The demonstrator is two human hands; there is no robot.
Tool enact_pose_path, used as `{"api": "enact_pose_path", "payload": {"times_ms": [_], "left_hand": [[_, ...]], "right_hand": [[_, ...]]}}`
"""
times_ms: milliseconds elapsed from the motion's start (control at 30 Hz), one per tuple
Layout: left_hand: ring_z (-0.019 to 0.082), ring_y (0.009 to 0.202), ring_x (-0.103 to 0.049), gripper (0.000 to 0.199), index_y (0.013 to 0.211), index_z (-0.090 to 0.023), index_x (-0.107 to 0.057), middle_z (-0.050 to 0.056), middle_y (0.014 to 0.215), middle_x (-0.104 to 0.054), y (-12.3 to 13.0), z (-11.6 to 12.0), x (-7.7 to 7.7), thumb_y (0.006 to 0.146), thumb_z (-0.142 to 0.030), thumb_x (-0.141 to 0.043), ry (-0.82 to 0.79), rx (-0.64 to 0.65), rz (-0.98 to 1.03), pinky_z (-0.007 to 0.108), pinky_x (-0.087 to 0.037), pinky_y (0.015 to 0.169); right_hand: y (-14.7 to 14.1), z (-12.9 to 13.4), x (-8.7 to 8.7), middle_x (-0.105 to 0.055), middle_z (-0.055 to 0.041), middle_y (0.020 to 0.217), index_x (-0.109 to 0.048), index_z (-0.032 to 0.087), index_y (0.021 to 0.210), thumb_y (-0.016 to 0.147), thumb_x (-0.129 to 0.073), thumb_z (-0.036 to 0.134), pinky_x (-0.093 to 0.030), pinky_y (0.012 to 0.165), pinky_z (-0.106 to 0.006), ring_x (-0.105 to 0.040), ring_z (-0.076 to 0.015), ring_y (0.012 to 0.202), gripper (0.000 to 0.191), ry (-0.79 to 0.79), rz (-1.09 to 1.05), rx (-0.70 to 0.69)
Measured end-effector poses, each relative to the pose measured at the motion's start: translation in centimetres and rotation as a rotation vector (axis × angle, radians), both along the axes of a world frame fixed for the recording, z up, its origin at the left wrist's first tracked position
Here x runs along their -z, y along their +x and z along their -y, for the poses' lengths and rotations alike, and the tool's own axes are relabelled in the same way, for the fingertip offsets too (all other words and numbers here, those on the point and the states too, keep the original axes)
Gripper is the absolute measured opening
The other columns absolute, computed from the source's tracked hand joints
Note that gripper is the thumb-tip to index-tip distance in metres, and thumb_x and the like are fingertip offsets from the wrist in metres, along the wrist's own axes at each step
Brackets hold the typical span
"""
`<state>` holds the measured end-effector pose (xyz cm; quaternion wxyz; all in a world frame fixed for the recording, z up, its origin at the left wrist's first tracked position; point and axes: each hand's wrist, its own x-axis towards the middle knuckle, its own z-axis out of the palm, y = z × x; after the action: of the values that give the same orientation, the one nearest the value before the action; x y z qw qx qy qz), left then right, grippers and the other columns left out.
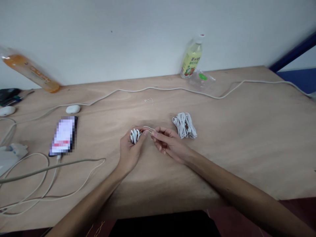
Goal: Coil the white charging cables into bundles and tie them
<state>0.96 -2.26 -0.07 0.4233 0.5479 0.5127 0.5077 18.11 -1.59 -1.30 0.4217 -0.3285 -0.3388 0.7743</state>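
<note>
In the middle of the table, my left hand point(130, 146) is closed round a coiled white cable point(135, 135), whose loops show between thumb and fingers. My right hand point(169, 141) pinches a thin white twist tie point(149, 127) that runs across to the left thumb. Both hands are just above the wooden table point(153, 177). To the right of my right hand lie coiled white cables point(184, 125) in bundles, with USB plugs showing. Beyond the hands rest a few short white ties point(149, 100).
A phone point(63, 135) with a charging cable lies left, near a white earbud case point(73, 109). A long white cable point(153, 88) crosses the table's back. An orange drink bottle point(32, 74) and a yellow-green bottle point(192, 59) lean against the wall, near clear plastic packaging point(201, 80).
</note>
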Motion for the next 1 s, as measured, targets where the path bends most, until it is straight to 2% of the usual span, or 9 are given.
{"api": "enact_pose_path", "payload": {"times_ms": [300,467,667,1000], "left_hand": [[0.020,0.076,-0.065,0.022,0.091,-0.020,-0.083,0.004,0.082,-0.078,0.09,-0.09,0.21,0.089,-0.042,-0.078,-0.045,-0.004,0.011,0.031,-0.051,0.073],[0.018,0.074,-0.062,0.023,0.090,-0.019,-0.082,0.003,0.080,-0.076,0.09,-0.01,0.21,0.087,-0.042,-0.080,-0.057,-0.048,0.019,0.030,-0.050,0.070],[0.021,0.080,-0.070,0.019,0.087,-0.021,-0.082,0.004,0.085,-0.080,0.10,0.00,0.01,0.088,-0.040,-0.081,-0.043,0.027,0.045,0.032,-0.056,0.077],[0.020,0.078,-0.064,0.027,0.087,-0.020,-0.079,0.004,0.083,-0.075,-0.10,-0.21,0.01,0.090,-0.048,-0.081,-0.054,0.043,0.009,0.031,-0.053,0.075]], "right_hand": [[-0.10,0.00,-0.19,-0.059,0.0070,0.073,-0.064,0.021,0.081,0.080,-0.095,0.056,-0.034,0.042,-0.020,-0.047,-0.0049,0.050,0.047,-0.006,-0.008,0.011],[-0.02,-0.01,-0.30,-0.059,0.0073,0.074,-0.062,0.022,0.081,0.081,-0.094,0.057,-0.034,0.043,-0.020,-0.046,-0.0051,0.051,0.048,0.007,0.004,-0.002],[0.14,0.03,-0.47,-0.059,0.0074,0.072,-0.063,0.022,0.081,0.079,-0.095,0.055,-0.035,0.043,-0.020,-0.046,-0.0058,0.051,0.046,-0.001,0.013,-0.001],[-0.01,-0.05,-0.62,-0.059,0.0075,0.073,-0.065,0.023,0.084,0.078,-0.095,0.054,-0.033,0.041,-0.021,-0.047,-0.0057,0.050,0.044,-0.011,-0.005,0.042]]}}
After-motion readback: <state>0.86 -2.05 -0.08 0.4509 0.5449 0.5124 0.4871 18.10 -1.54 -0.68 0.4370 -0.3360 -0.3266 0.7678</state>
